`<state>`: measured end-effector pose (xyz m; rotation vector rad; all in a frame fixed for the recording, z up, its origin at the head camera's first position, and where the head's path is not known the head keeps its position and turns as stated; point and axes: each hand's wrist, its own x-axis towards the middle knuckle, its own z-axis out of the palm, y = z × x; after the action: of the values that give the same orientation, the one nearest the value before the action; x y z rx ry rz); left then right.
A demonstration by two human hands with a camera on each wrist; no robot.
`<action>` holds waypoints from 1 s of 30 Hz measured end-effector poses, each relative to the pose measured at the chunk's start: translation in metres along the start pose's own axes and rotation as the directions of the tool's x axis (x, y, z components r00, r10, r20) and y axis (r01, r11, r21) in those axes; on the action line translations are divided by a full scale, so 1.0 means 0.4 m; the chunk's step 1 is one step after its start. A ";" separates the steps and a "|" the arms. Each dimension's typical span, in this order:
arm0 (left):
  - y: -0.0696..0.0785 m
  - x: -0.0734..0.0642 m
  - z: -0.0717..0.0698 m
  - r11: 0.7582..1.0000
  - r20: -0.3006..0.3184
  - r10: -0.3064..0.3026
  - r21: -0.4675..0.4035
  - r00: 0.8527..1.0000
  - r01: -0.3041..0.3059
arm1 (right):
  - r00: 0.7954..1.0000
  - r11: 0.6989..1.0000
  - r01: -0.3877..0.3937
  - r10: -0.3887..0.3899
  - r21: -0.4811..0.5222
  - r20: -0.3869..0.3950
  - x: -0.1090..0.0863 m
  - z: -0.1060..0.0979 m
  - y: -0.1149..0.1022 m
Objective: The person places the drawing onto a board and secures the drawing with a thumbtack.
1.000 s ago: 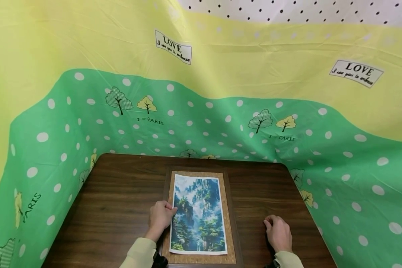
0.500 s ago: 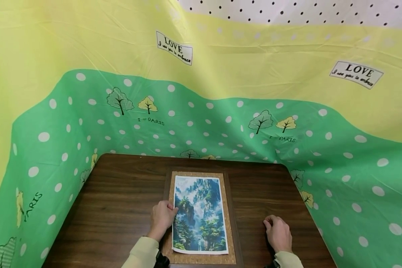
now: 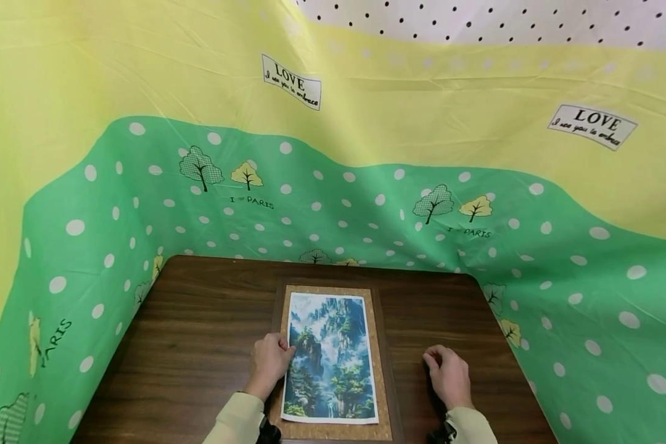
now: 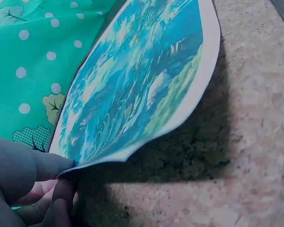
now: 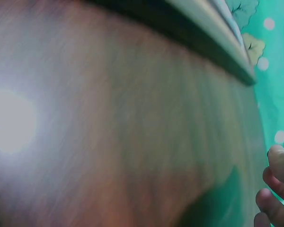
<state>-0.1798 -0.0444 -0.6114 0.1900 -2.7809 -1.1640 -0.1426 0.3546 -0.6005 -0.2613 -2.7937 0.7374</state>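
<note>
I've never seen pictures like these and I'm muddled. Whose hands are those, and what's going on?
There's no robot: a person works bare-handed. The wide picture is taken from the person's head, looking forward and down; the two close ones are taken from the wrists. On the brown table is a cork board, with a printed landscape over it. The left hand pinches the print's left edge. The right hand is off to the board's right, holding nothing I can see.

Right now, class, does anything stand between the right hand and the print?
Only a raised dark rim and a strip of cork, both right of the print. Nothing else visible stands between it and the right hand.
</note>
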 end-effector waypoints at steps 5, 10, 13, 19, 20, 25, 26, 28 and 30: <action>0.000 -0.001 0.002 1.000 0.009 -0.018 -0.005 1.000 0.018 | 0.994 0.994 0.097 -0.094 0.056 -0.057 0.032 0.021 -0.068; 0.002 -0.003 0.004 1.000 0.010 -0.027 0.006 1.000 0.027 | 0.990 0.977 0.143 -0.141 0.155 -0.022 0.070 0.048 -0.143; 0.001 -0.002 0.004 1.000 0.003 -0.021 0.021 1.000 0.021 | 0.987 0.964 0.136 -0.151 0.228 0.049 0.091 0.065 -0.190; -0.009 0.001 -0.005 0.999 -0.015 0.009 0.053 1.000 -0.008 | 0.969 0.927 0.142 -0.202 0.348 0.142 0.135 0.121 -0.281; -0.011 0.000 -0.006 0.998 -0.013 0.007 0.059 1.000 -0.006 | 0.965 0.922 0.144 -0.211 0.360 0.154 0.142 0.132 -0.294; -0.010 -0.003 -0.007 0.995 -0.009 0.011 0.094 1.000 -0.010 | 0.954 0.906 0.150 -0.238 0.396 0.183 0.176 0.182 -0.339; -0.008 -0.003 -0.005 0.995 -0.008 0.013 0.097 1.000 -0.012 | 0.953 0.905 0.148 -0.238 0.399 0.185 0.183 0.192 -0.344; -0.002 -0.004 -0.002 0.995 -0.007 0.016 0.097 1.000 -0.016 | 0.953 0.904 0.147 -0.239 0.402 0.187 0.196 0.210 -0.353; 0.006 -0.005 0.001 0.995 -0.017 0.028 0.094 0.999 -0.026 | 0.955 0.906 0.135 -0.227 0.400 0.192 0.207 0.227 -0.359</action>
<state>-0.1781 -0.0421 -0.6101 0.1705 -2.8145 -1.0216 -0.2624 0.2090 -0.5896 0.1707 -2.7492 1.3149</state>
